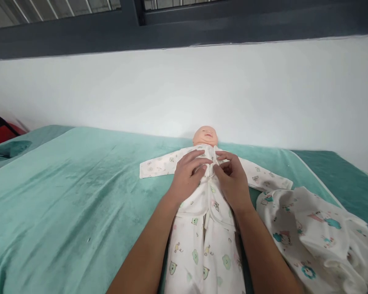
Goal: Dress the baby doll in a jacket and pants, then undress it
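Observation:
A baby doll (205, 136) lies on its back on a teal blanket (79, 196), dressed in a white printed sleepsuit (202, 245) with its sleeves spread to both sides. My left hand (188, 175) rests on the doll's chest, fingers bent and pressed on the left flap of the garment. My right hand (231, 179) pinches the fabric at the chest opening, fingers curled around the edge near a tie. Both hands meet at the middle of the chest.
A second white garment (313, 237) with teal and pink prints lies crumpled at the right of the doll. A white wall (184, 90) rises just behind the bed, under a dark window frame (171, 28). Something red and black (0, 130) sits at far left.

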`<state>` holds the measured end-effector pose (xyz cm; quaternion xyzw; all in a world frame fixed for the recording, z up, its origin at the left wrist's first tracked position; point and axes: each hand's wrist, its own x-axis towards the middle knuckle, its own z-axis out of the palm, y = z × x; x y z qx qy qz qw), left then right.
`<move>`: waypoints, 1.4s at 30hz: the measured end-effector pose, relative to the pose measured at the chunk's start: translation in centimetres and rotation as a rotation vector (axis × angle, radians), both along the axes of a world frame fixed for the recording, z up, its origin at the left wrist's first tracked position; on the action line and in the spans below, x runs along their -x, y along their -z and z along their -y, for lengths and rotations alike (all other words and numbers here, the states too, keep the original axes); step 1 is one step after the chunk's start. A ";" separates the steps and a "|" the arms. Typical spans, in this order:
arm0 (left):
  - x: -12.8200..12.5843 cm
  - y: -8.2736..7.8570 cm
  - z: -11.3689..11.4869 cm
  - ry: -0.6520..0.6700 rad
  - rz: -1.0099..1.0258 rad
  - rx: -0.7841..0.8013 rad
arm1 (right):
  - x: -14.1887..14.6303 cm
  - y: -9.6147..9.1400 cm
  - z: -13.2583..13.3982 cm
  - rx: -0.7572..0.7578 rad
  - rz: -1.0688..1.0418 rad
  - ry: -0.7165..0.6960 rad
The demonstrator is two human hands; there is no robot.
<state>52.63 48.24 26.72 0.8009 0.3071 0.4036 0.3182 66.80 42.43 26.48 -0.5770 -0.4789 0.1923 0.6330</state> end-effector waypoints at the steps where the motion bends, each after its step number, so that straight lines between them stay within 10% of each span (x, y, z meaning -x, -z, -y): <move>1: 0.1 0.0 0.2 0.008 0.002 0.001 | 0.2 0.1 0.3 -0.036 0.040 -0.024; 18: 3.1 -1.2 0.5 0.283 -0.185 0.140 | -2.3 -2.1 3.3 0.285 0.305 -0.389; 42: 2.8 -1.0 0.9 0.236 -0.173 0.012 | -1.7 -0.8 2.2 0.123 0.016 -0.433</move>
